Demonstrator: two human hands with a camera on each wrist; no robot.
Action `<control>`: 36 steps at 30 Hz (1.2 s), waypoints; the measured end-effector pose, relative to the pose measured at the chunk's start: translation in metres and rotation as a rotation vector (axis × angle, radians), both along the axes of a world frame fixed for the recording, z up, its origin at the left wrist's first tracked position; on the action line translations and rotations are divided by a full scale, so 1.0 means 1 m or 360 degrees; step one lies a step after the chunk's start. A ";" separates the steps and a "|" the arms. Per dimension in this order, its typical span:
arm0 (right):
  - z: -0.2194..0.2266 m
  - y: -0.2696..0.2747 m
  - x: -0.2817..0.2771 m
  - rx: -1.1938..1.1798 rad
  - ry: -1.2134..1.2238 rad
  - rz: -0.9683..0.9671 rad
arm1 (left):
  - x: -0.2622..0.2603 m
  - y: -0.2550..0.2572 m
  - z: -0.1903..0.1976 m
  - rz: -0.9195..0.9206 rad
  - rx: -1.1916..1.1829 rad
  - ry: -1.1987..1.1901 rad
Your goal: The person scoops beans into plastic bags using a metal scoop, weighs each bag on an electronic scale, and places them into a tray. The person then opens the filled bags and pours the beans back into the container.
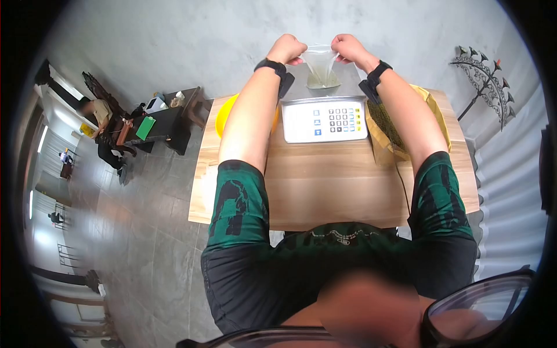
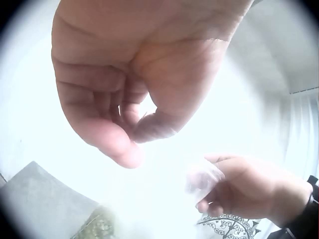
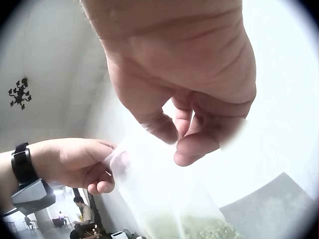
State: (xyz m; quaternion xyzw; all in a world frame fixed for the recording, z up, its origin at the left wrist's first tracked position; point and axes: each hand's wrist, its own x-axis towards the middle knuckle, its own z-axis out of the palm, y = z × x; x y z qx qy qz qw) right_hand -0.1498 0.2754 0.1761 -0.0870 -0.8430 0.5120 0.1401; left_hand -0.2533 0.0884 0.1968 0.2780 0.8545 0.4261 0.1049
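Observation:
A clear plastic bag (image 1: pixel 320 59) hangs upright from both hands over the metal pan (image 1: pixel 348 78) of a white digital scale (image 1: pixel 325 120). My left hand (image 1: pixel 286 49) pinches its top left corner between thumb and fingers. At the opposite corner, my right hand (image 1: pixel 351 50) has the same pinch, so the mouth is stretched between them. Loose green bits (image 3: pixel 199 229) fill the bottom of the bag in the right wrist view. Glare washes out most of the plastic in the left wrist view, where the right hand (image 2: pixel 249 186) appears beyond the left.
Right of the scale stands an open yellow-brown bag (image 1: pixel 378 145) of green material, partly behind the right forearm. A yellow container (image 1: pixel 226 115) is half hidden by the left forearm. A dark cable (image 1: pixel 401 180) crosses the wooden table (image 1: pixel 325 191). Far left, a person (image 1: pixel 103 119) sits near a dark desk.

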 end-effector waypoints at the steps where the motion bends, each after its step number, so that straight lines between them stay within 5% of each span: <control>1: -0.005 0.000 -0.002 -0.0065 -0.0046 -0.0028 | -0.003 0.001 -0.006 -0.0008 0.0072 -0.0031; 13: -0.020 -0.020 0.014 -0.0413 0.0026 -0.0106 | 0.018 -0.012 -0.024 0.0135 0.0525 -0.0188; 15: -0.033 -0.024 0.014 -0.0560 0.0773 -0.0347 | 0.027 -0.015 -0.030 0.0167 0.0690 -0.0233; 18: -0.042 -0.051 0.055 -0.0746 0.0974 -0.0315 | 0.077 -0.030 -0.045 -0.0013 0.1323 -0.0139; 21: -0.081 -0.095 0.123 -0.0989 0.0719 0.0150 | 0.161 -0.058 -0.076 -0.0427 0.1173 -0.0398; 24: -0.107 -0.138 0.192 -0.1436 0.0269 0.0387 | 0.220 -0.069 -0.135 -0.0447 0.0934 -0.1044; 25: -0.128 -0.138 0.201 -0.1485 0.0171 0.0471 | 0.227 -0.072 -0.157 -0.0681 0.1038 -0.1332; 28: -0.214 -0.128 0.204 -0.1708 -0.0057 0.0602 | 0.245 -0.071 -0.194 -0.0538 0.0951 -0.1698; 33: -0.199 -0.136 0.216 -0.2000 -0.0267 0.0382 | 0.247 -0.068 -0.219 -0.0562 0.1013 -0.1778; 36: -0.219 -0.121 0.209 -0.1962 -0.0299 0.0683 | 0.242 -0.069 -0.221 -0.0644 0.1032 -0.1706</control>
